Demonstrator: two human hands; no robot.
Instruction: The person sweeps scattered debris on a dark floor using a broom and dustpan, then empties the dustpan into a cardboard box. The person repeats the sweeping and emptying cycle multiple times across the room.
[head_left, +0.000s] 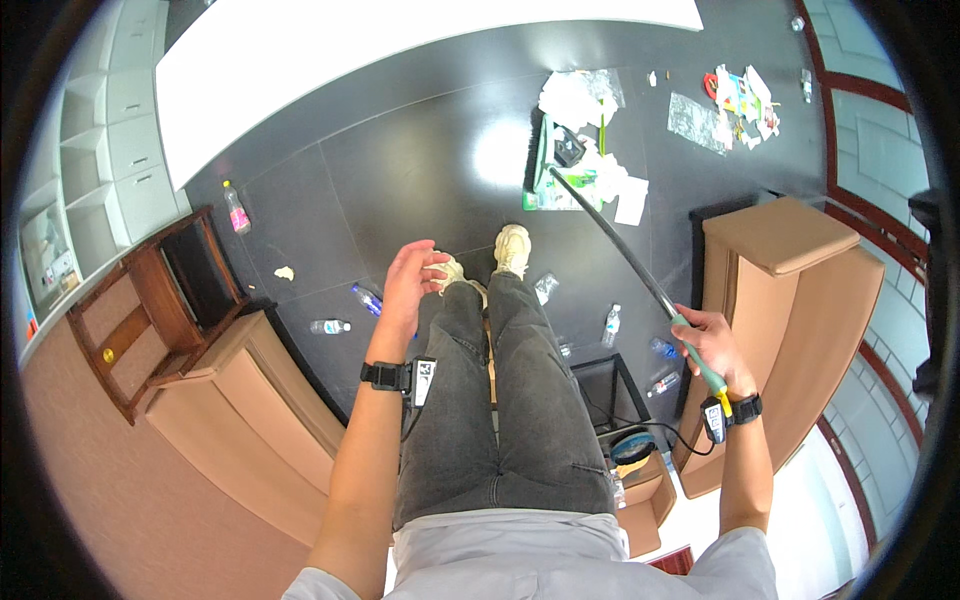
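Note:
In my right hand (709, 341) is the green grip of a long-handled broom (615, 244). Its dark shaft slants forward and left to a green head with black bristles (534, 154) on the floor. Right against the head lies a heap of litter: white crumpled paper (571, 101), green-and-white packaging (577, 184) and a small black object (568, 146). My left hand (411, 289) hangs in the air over the floor near my left shoe, fingers loosely bent, holding nothing. Both wrists wear black straps with small devices.
Plastic bottles lie about the dark tiled floor (405, 172), including a pink-labelled one (236, 208) at left. More litter (742, 101) is at far right. Tan sofas (247, 420) (787, 300) flank me; a wooden chair (161, 315) and a white table (390, 45) stand farther off.

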